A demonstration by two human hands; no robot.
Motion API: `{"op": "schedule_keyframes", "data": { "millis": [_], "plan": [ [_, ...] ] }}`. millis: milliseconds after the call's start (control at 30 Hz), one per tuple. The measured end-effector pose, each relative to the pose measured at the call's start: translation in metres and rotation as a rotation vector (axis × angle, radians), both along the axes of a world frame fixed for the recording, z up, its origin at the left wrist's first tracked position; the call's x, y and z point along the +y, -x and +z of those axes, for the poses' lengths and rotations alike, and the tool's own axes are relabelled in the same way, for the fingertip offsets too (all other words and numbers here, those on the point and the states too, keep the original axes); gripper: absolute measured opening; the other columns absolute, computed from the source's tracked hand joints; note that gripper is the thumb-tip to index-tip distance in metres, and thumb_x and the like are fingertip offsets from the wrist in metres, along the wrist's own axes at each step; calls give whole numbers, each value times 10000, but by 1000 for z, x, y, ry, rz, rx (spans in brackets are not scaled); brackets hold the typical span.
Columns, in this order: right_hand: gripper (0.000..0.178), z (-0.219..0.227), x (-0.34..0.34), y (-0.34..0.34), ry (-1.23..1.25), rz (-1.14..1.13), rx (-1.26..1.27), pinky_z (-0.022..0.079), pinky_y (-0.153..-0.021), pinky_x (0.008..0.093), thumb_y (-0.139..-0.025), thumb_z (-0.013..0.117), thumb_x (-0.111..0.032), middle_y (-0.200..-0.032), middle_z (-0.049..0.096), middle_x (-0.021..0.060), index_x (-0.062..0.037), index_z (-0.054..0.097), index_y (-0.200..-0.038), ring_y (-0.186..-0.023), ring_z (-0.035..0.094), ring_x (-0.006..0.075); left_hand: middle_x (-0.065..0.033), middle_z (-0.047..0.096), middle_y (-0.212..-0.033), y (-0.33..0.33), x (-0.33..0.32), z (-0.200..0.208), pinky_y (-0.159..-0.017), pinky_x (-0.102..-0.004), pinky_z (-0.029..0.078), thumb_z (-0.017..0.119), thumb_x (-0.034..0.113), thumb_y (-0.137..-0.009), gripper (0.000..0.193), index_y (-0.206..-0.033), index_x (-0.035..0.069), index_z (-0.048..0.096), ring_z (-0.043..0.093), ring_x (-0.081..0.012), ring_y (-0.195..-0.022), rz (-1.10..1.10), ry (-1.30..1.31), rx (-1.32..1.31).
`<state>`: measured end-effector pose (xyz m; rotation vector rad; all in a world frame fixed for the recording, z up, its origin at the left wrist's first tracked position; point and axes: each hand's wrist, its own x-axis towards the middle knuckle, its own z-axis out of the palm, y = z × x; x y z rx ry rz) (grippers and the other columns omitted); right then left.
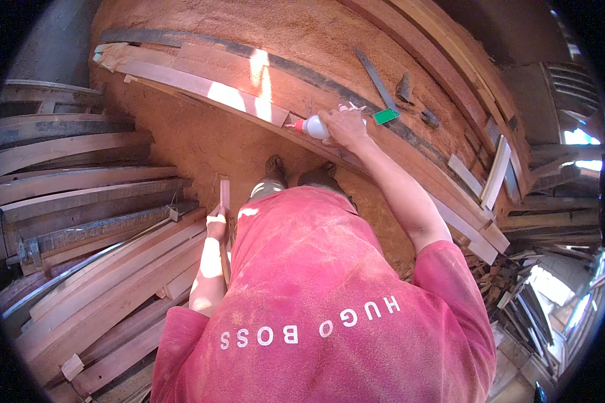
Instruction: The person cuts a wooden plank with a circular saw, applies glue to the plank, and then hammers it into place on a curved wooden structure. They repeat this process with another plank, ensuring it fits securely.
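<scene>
My right hand (346,127) is wrapped round a white squeeze bottle (315,127) with a red cap. The bottle lies tilted on its side, its nozzle pointing left at the end of a pale wooden board (181,83) on the long workbench. A try square (386,117) with a green handle and dark blade rests just beyond this hand. Low at my left side, my left hand (216,226) is closed around a narrow wooden strip (225,194) held upright. Its lower end is partly hidden by my red shirt.
Stacked planks (114,269) fill the left side. Long beams (444,60) run along the far right, over ground covered in sawdust (181,127). Dark tool-like pieces (403,88) lie past the square. Short offcuts (496,171) and scrap wood (511,269) sit at the right.
</scene>
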<state>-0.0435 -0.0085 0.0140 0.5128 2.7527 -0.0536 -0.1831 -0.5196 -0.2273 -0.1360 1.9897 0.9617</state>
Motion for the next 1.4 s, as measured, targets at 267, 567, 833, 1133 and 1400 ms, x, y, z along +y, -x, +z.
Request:
{"op": "schedule_keyframes", "data": {
  "millis": [267, 567, 833, 1133, 1400],
  "plan": [
    [584, -5, -3, -5, -26, -38, 30, 562, -776, 471, -705, 885, -439, -1002, 737, 102, -151, 624, -1141, -990, 718, 313, -10, 656, -852, 3, 39, 48, -710, -319, 469, 566, 241, -981, 315, -1132, 6, 713, 561, -141, -773, -10, -145, -35],
    [555, 0, -3, -4, -11, -99, 21, 562, -750, 472, -712, 878, -443, -936, 742, 115, -134, 639, -1106, -964, 724, 314, -59, 676, -833, -2, 35, 66, -739, -335, 489, 560, 261, -959, 332, -1101, -2, 704, 592, -164, -790, -195, -49, 32],
    [526, -8, -11, -3, -56, -58, 69, 559, -765, 487, -714, 876, -417, -930, 739, 109, -130, 648, -1092, -975, 721, 316, -120, 742, -966, -7, 30, 60, -836, -344, 515, 570, 286, -971, 381, -1208, 17, 698, 658, -186, -889, -202, -72, 150],
    [438, -7, -9, -4, -68, -65, 52, 562, -744, 469, -731, 858, -392, -910, 747, 102, -150, 682, -1051, -944, 731, 304, -77, 743, -985, -3, 52, 91, -813, -337, 516, 561, 251, -985, 387, -1252, 0, 683, 643, -176, -886, -211, -54, 32],
    [305, 2, -6, 2, -87, -74, 84, 563, -721, 463, -795, 786, -333, -905, 749, 108, -154, 703, -1028, -924, 737, 300, -22, 641, -811, -9, 44, 78, -618, -292, 444, 562, 252, -976, 340, -1187, 36, 718, 529, -109, -687, -172, -135, 119]
  ]
}}
